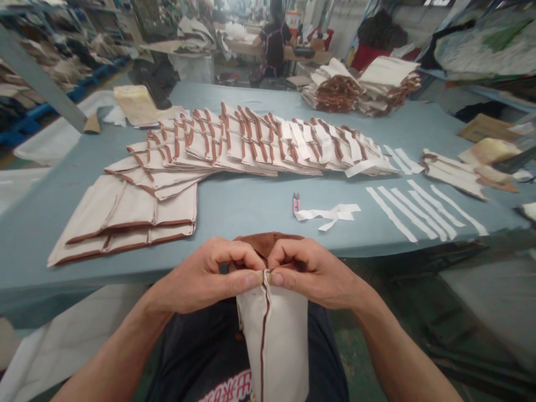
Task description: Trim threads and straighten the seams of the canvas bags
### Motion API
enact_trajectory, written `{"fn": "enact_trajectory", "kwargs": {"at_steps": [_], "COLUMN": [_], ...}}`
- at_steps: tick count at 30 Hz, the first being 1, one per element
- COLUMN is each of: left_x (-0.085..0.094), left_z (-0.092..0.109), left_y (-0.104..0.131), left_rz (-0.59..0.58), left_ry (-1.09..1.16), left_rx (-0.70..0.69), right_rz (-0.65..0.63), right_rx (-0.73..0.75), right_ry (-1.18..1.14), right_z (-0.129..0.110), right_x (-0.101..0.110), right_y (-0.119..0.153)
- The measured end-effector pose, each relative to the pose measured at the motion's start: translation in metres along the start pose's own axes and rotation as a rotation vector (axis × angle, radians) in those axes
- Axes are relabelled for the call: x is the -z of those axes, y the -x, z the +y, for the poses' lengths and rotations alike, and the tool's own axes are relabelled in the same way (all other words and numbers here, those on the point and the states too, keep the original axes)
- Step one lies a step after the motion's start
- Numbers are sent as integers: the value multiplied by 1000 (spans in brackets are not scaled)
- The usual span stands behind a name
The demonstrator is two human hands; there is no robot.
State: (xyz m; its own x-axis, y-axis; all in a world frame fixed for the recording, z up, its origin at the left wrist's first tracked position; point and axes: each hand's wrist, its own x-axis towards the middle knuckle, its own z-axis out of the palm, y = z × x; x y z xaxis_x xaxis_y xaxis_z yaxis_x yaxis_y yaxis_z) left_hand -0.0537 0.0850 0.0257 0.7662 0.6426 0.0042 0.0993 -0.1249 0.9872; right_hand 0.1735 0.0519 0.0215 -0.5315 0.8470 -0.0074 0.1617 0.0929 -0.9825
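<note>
A cream fabric piece with brown edging (pixel 287 335) hangs upright in front of my body, its brown inside showing at the top. My left hand (pixel 209 273) pinches its upper edge just left of the middle seam. Thumb and forefinger of my right hand (pixel 318 271) grip the same edge right of the seam, so the fingertips of both hands nearly meet. Just beyond the hands on the table lie pink-handled thread snips (pixel 296 205) and a small tangle of white strips (pixel 329 214).
A long overlapping row of similar cream pieces (pixel 238 139) crosses the blue-covered table (pixel 243 206). Several white strips (pixel 422 209) lie at right. Flat pieces (pixel 134 206) sit at left, stacked bundles (pixel 360 86) at the back. A person (pixel 274 44) sits beyond.
</note>
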Motion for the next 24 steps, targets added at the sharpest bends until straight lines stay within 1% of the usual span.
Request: {"fn": "enact_trajectory", "kwargs": {"at_steps": [3,6,8,11,16,18,22,24], "left_x": [-3,-8,-10,-11,-12,-15,-21,-23], "left_z": [2,7,12,19,25,25,23,21], "left_y": [2,4,5,6,5,6,8,9], "left_rz": [19,48,64,62,78,105,185,208], "left_ry": [-35,-86,-116,-149,-215,-246,-286,-254], "left_rx": [5,6,12,26,38,61,88,96], "right_rz": [11,49,86,100,72,91,154,156], "right_rx": [37,112,128,122,114,109,135,115], "right_ry": [41,168,257,308,294,353,553,538], "right_z": [-5,-14,-19,-23,-25,-26,-31,-32], "right_x": [-2,-4,-6,-7,-6,-6,-9,-11], "right_y": [3,6,8,8,9,9,10,9]}}
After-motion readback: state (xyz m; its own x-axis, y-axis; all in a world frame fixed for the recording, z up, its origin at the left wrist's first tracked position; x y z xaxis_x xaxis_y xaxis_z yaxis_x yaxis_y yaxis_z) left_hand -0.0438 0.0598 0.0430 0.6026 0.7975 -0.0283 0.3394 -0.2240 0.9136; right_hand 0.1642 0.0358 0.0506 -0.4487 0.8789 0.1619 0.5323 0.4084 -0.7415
